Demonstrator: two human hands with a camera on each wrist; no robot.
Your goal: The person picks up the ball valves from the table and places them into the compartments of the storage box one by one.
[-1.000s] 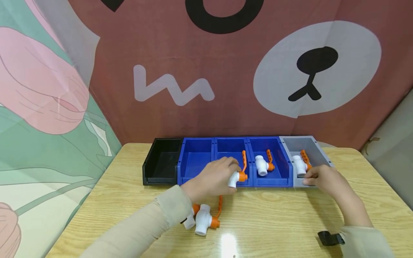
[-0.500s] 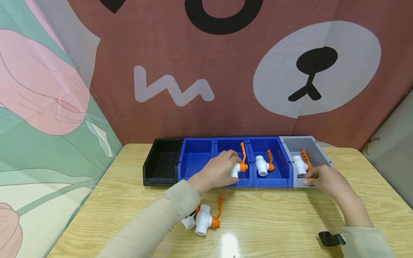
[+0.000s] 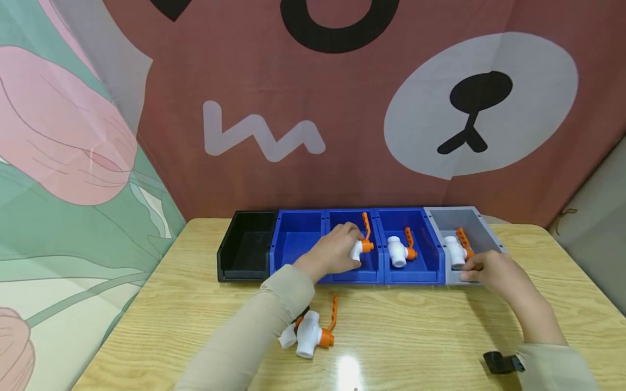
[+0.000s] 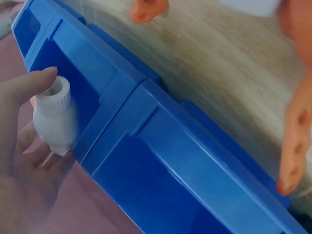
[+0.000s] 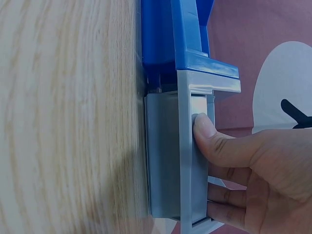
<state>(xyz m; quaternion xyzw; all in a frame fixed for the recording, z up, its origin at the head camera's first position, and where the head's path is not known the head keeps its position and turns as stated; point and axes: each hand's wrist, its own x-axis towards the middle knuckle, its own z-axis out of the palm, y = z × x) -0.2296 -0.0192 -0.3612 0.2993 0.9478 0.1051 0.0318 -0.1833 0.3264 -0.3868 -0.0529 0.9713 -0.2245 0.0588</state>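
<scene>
My left hand (image 3: 336,248) holds a white ball valve (image 3: 358,250) with an orange lever inside the middle blue bin (image 3: 351,278). In the left wrist view the thumb lies at the valve's (image 4: 57,119) ribbed end, with the fingers round the far side. My right hand (image 3: 496,271) grips the front lip of the grey bin (image 3: 452,213), its thumb on the front lip in the right wrist view. Close to those fingers lies another valve (image 3: 455,253) in the grey bin. A similar valve (image 3: 396,253) lies in the right-hand blue bin (image 3: 415,277).
A black bin (image 3: 248,252) and another blue bin (image 3: 295,244) continue the row to the left. On the wooden table (image 3: 406,336) in front lies a white valve (image 3: 307,335) with an orange lever, beside a second one (image 3: 288,336) partly hidden by my left sleeve. A patterned cloth hangs behind.
My left hand has moved forward with the ball valve, from over the middle blue bin's front edge to deeper inside it. My right hand has stayed at the grey bin.
</scene>
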